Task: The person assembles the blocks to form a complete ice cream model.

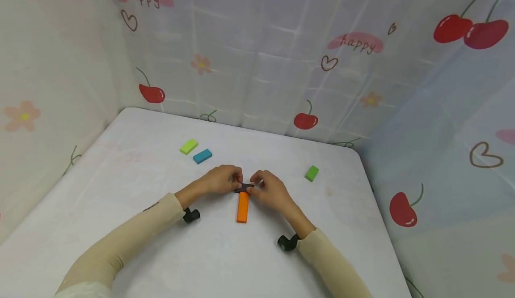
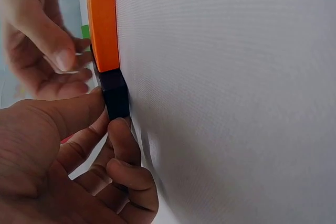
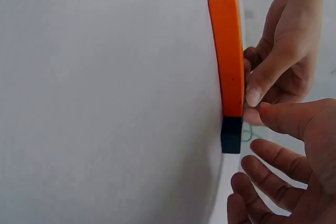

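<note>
On the white table lies an orange block (image 1: 242, 208), its far end against a black block (image 1: 244, 188) set crosswise, so the two form a T shape. My left hand (image 1: 221, 179) pinches the left end of the black block between thumb and fingertips, seen close in the left wrist view, where the dark block (image 2: 115, 95) touches the table. Beside the other end is my right hand (image 1: 272, 191); in the right wrist view its thumb and fingers are spread apart with nothing between them, close to the black block (image 3: 231, 136).
A yellow-green block (image 1: 188, 146) and a blue block (image 1: 202, 156) lie at the back left. To the right is a green block (image 1: 311, 173). Printed curtains (image 1: 257, 74) hang along the table's back edge and sides. A dark camera (image 1: 287, 243) is strapped at the right wrist.
</note>
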`<action>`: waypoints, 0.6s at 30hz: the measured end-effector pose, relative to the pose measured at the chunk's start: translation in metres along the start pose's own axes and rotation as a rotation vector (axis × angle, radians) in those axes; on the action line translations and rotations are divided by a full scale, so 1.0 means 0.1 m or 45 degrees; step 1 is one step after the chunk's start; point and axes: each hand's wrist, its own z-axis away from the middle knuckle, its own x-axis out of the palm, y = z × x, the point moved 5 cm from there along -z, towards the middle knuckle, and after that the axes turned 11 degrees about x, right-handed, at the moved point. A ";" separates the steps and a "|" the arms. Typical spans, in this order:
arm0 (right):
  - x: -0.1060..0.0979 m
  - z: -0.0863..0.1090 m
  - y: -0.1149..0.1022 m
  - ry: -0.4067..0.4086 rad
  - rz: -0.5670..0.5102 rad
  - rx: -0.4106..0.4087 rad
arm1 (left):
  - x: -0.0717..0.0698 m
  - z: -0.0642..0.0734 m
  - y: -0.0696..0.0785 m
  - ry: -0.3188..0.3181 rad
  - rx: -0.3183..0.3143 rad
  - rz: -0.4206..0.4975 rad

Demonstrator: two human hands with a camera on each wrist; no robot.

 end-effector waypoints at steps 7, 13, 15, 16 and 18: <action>-0.01 0.24 -0.19 0.075 0.280 -0.080 | -0.01 -0.02 0.02 0.005 0.011 -0.016; 0.06 0.33 -0.17 0.061 0.350 -0.069 | 0.02 -0.03 0.00 0.017 -0.020 -0.022; 0.08 0.34 -0.16 0.056 0.339 -0.068 | 0.02 -0.02 0.00 0.022 -0.030 -0.021; 0.09 0.35 -0.16 0.055 0.335 -0.070 | 0.02 -0.01 -0.01 0.022 -0.033 -0.020; 0.10 0.35 -0.16 0.055 0.326 -0.072 | 0.01 0.00 -0.02 0.028 -0.027 -0.029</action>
